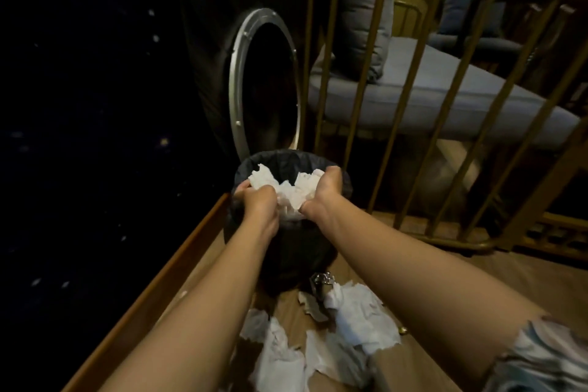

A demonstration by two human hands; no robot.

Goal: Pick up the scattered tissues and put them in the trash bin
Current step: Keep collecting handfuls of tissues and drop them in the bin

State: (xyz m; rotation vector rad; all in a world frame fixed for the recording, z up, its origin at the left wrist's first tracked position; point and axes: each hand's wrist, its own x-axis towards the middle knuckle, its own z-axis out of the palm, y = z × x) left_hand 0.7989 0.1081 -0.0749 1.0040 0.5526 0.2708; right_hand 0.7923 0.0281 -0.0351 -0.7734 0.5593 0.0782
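Both hands, left hand (259, 200) and right hand (321, 197), clench one wad of tissues (291, 189) over the trash bin (345, 183), whose dim rim seemingly sits close enough that loose edges could spill outside.

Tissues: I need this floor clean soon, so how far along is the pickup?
Partway. Both hands, left hand and right hand, hold a bunch of tissues over the trash bin. Several loose tissues remain on the wooden floor.
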